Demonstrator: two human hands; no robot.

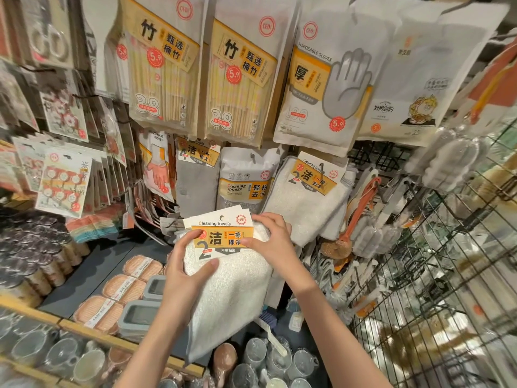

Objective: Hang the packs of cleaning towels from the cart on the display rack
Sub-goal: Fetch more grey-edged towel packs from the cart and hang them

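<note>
We find both hands on one towel pack (226, 287), held in front of the rack (372, 158) and below its hanging goods. The pack is a white, nubbly cloth bundle with a grey edge along its bottom. A white card header tops it, printed "Cleaning towels", with an orange label, a large "2" and a punched hole near the top edge. The left hand (184, 264) grips the pack's left side, thumb on the label, fingers curled across the cloth. The right hand (272, 242) pinches the header's right end, thumb on the label and fingers behind. A like pack (307, 197) hangs on the rack just above and to the right, beside a sponge pack (246, 180).
</note>
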